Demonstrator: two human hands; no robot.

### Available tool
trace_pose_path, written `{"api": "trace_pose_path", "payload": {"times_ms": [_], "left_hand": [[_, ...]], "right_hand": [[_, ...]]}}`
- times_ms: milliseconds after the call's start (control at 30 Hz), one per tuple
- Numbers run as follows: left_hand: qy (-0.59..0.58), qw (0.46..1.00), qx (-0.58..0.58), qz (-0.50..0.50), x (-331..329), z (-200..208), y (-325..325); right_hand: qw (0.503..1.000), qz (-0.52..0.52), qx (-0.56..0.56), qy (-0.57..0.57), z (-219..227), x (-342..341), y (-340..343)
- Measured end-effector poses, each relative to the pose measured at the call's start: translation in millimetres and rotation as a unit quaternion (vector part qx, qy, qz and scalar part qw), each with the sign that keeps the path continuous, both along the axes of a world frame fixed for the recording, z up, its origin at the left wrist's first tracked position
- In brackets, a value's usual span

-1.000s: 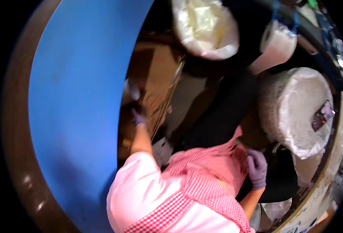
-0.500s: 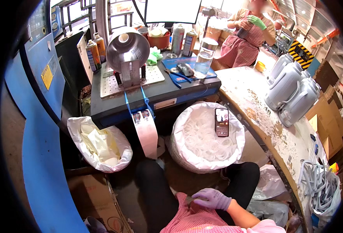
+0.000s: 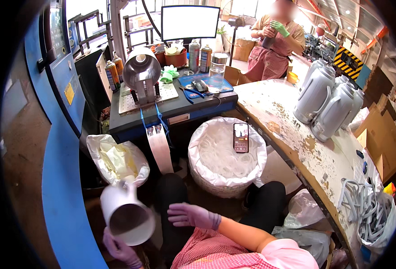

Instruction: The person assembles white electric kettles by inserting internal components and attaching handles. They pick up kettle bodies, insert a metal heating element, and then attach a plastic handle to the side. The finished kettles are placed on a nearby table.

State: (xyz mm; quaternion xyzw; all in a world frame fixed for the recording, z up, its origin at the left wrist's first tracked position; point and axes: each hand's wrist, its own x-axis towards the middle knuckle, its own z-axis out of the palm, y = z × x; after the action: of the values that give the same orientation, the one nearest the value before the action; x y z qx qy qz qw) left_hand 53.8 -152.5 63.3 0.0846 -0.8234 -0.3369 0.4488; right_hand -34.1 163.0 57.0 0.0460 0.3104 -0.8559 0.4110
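Observation:
My left hand point(image 3: 121, 249), in a purple glove, grips the lower side of a grey thermos jug shell point(image 3: 119, 200), just left of my knees. The shell is tilted, its wide open end toward me, and slightly blurred by motion. Its narrower end points away, near the white-lined bag. To the right of the shell, over my lap, my right hand point(image 3: 193, 216) in a purple glove is held out with fingers stretched, apart from the shell and holding nothing.
A metal cylinder fixture point(image 3: 142, 69) stands on the dark bench ahead. A lined tub point(image 3: 198, 172) of clear rings holds a phone point(image 3: 241, 138). White-lined bag point(image 3: 142, 172) sits left. Grey thermos jugs point(image 3: 314, 94) stand on the worn table point(image 3: 269, 101); handles point(image 3: 372, 215) fill a bag. A person point(image 3: 274, 45) works beyond.
My left hand has come into view at lower left with the jug shell. My right hand has lifted from my lap, moving left with fingers extended. The view has shifted slightly.

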Motion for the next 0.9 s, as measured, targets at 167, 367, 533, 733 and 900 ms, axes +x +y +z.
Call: {"api": "trace_pose_path", "payload": {"times_ms": [167, 367, 533, 733, 900], "left_hand": [[-0.034, 0.835, -0.016, -0.549, 7.0, 100.1, 86.9], [-0.167, 0.588, 0.383, -0.692, -111.1, 123.6, 142.6], [-0.365, 0.501, 0.301, -0.725, -139.7, 136.1, 220.1], [-0.367, 0.426, 0.099, -0.821, -140.0, 178.1, 284.2], [-0.4, 0.445, 0.024, -0.801, -146.9, 162.0, 289.6]], "right_hand": [[0.968, -0.14, -0.071, 0.196, 35.7, 9.9, 54.0], [0.863, -0.034, 0.261, 0.431, 91.3, 82.0, 143.0], [0.807, -0.189, 0.274, 0.489, 139.1, 73.2, 200.1], [0.565, -0.183, 0.443, 0.672, 207.9, 56.7, 179.7], [0.503, -0.133, 0.523, 0.675, 205.3, 53.9, 164.8]]}}
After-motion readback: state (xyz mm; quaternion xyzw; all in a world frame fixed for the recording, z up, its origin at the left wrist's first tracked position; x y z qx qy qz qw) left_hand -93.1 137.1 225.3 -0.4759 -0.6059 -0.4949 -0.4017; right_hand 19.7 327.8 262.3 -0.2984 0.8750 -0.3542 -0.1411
